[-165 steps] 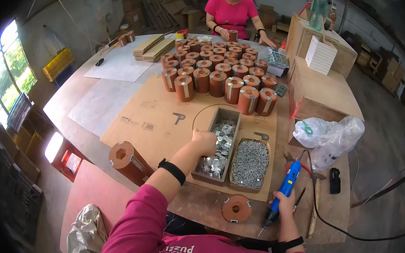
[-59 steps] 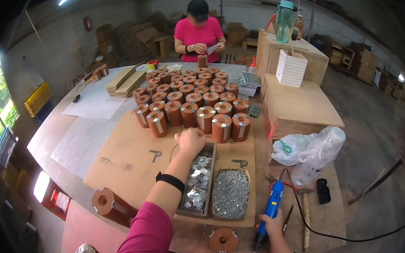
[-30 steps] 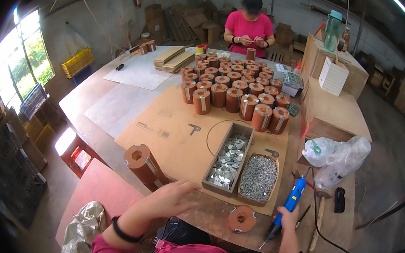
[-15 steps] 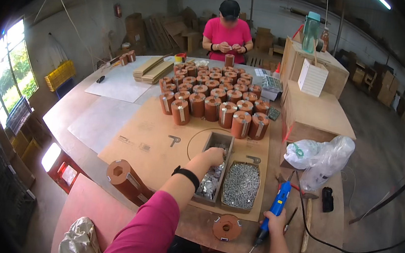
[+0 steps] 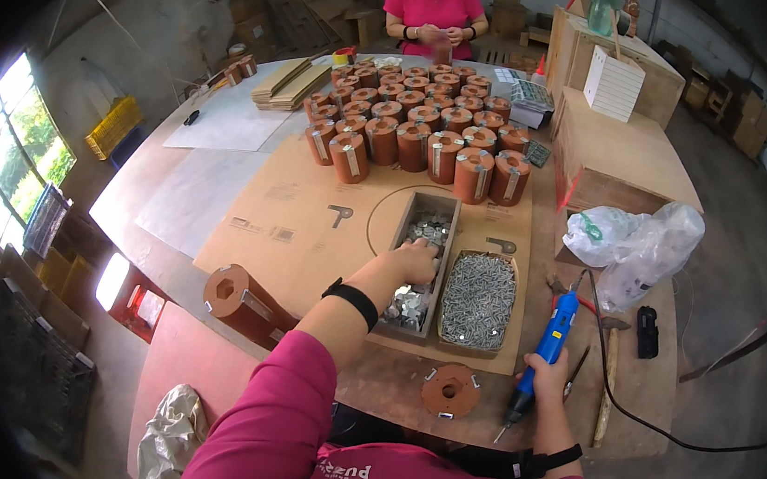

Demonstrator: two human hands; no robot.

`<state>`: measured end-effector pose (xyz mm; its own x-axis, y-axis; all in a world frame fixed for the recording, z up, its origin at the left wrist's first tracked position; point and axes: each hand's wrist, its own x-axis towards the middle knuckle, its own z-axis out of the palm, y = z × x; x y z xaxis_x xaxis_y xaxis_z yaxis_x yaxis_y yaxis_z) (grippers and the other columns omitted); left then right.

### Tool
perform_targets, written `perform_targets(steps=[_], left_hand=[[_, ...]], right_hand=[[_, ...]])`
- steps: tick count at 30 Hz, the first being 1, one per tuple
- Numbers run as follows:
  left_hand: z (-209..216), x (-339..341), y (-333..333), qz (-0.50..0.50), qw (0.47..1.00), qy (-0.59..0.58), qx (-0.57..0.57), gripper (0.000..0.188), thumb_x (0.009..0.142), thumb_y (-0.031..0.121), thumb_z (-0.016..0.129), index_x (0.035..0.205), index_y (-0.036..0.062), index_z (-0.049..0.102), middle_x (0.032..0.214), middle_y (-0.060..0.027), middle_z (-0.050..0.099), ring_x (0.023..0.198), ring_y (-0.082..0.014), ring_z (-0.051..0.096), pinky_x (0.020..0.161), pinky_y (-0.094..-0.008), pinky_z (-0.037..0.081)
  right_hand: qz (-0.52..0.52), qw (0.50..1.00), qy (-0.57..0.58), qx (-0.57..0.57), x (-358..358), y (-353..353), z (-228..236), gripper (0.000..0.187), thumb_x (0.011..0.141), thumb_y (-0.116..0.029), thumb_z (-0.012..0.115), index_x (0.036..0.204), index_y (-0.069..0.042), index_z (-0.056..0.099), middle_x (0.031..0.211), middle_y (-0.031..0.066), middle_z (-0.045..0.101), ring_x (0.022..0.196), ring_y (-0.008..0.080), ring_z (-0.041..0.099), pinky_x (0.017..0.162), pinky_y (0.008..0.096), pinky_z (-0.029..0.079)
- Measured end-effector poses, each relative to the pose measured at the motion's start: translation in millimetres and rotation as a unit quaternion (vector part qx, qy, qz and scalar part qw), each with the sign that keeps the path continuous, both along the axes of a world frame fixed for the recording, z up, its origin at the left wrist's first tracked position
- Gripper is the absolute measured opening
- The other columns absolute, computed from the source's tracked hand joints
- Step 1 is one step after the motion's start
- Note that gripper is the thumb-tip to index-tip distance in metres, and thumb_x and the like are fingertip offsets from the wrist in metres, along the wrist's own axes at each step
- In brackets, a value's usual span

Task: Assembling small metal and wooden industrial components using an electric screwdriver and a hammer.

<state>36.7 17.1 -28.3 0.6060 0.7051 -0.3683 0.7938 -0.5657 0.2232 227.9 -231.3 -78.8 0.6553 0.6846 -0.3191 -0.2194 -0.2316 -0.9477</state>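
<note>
From here, the left hand (image 5: pixel 416 262) rests in the long grey box (image 5: pixel 437 204) among metal pieces (image 5: pixel 429 229) (whether it pinches any, I can't tell); the box runs lengthwise away from the person, and the right hand (image 5: pixel 549 373), well apart, grips a blue driver (image 5: pixel 557 331)

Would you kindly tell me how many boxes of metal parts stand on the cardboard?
2: the long box, with the left hand in it, and the screw box, just right of that one.
</note>
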Motion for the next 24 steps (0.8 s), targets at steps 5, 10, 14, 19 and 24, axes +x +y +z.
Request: perform_targets(steps=[5,10,14,19,24], left_hand=[[4.7,-20.7,-31.6,-0.007,0.998,-0.023,0.05,0.048,0.076,0.026,0.055,0.115,0.0004,0.045,0.114,-0.0211,0.043,0.108,-0.0376,0.043,0.091,-0.0421,0.036],[6.7,-47.5,-61.0,-0.074,0.995,-0.046,0.044,0.043,0.076,0.015,0.053,0.115,-0.0027,0.044,0.113,-0.0226,0.044,0.109,-0.0365,0.042,0.093,-0.042,0.034],[18.6,-67.0,-80.6,-0.144,0.987,-0.05,0.042,0.041,0.078,0.012,0.048,0.117,-0.0028,0.044,0.115,-0.0211,0.045,0.108,-0.0348,0.044,0.093,-0.0392,0.035],[63.2,-82.0,-77.8,-0.044,0.99,-0.047,-0.124,0.031,0.082,0.018,0.047,0.108,0.0036,0.056,0.094,-0.015,0.06,0.088,-0.0265,0.057,0.079,-0.0346,0.043],[73.3,-93.4,-57.5,-0.024,0.98,-0.123,-0.154,0.026,0.082,0.019,0.05,0.103,0.0074,0.06,0.087,-0.0086,0.063,0.078,-0.0177,0.058,0.073,-0.0303,0.044]], right_hand=[[-0.005,1.0,-0.018,0.004,-3.5,-2.7,-5.0,0.044,0.062,-0.004,0.061,0.099,-0.003,0.037,0.07,0.0103,0.049,0.043,0.0237,0.053,0.036,0.0341,0.046],[0.004,1.0,0.004,-0.003,-0.6,-3.4,-7.4,0.047,0.063,-0.003,0.06,0.102,-0.003,0.036,0.071,0.0117,0.051,0.041,0.0228,0.053,0.036,0.0334,0.045],[0.007,1.0,0.008,-0.002,-0.7,-2.7,-6.7,0.047,0.063,-0.003,0.06,0.103,-0.003,0.036,0.069,0.0113,0.051,0.041,0.0229,0.053,0.036,0.0336,0.045],[0.008,1.0,0.013,0.0,-1.5,-2.5,-2.4,0.045,0.063,-0.005,0.06,0.1,-0.005,0.035,0.067,0.0104,0.049,0.04,0.023,0.052,0.035,0.0357,0.046],[0.008,1.0,0.001,-0.002,-0.5,-1.5,-6.8,0.045,0.063,-0.005,0.06,0.1,-0.005,0.035,0.067,0.0105,0.049,0.04,0.0232,0.052,0.035,0.0358,0.046]])
